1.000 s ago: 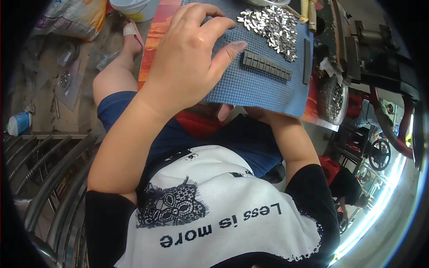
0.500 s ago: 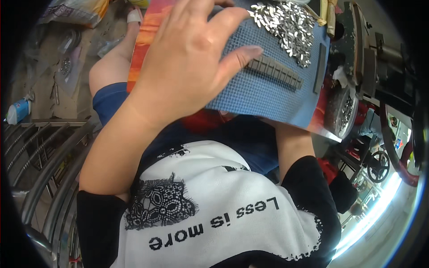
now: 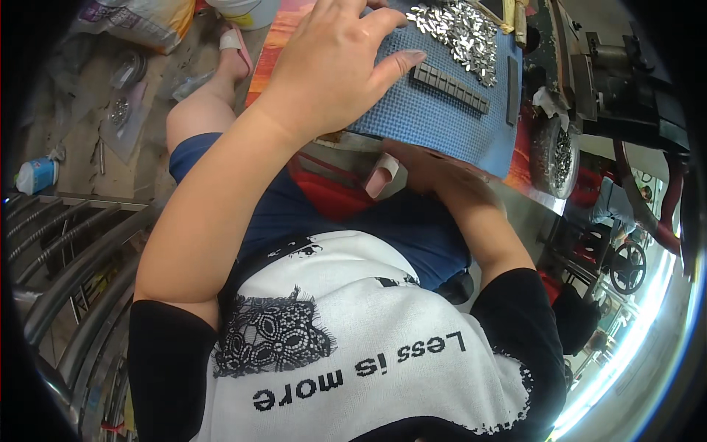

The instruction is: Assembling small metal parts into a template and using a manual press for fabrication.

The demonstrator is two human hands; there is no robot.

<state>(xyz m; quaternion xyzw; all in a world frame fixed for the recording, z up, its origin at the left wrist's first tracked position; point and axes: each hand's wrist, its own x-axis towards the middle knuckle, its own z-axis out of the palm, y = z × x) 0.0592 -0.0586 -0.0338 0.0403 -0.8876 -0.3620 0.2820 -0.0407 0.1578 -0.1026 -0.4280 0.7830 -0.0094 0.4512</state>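
Workshop clutter surrounded the work position: a bare floor with scattered bags and a small can (image 3: 35, 175) lay to the person's left, and dark machinery (image 3: 626, 81) stood to the right. The left hand (image 3: 335, 66) rested palm-down on the blue mesh board (image 3: 434, 118), fingers loosely spread and closed on nothing, the forefinger tip touching the near end of a row of small grey blocks (image 3: 451, 87). The right hand (image 3: 420, 166) reached under the board's near edge, a covering on one fingertip; whether it gripped the board could not be told. The board sat tilted across the lap, near the orange-red surface (image 3: 274, 44). A heap of small shiny metal pieces (image 3: 460, 29) lay loose on its far portion, and a single dark bar (image 3: 512, 79) sat toward its right side. The board appeared thin, light and somewhat flexible; it was best supported from beneath and kept level, since the loose pieces would likely slide. The blocks appeared rigid and light, suited to a fingertip pinch on their long sides.
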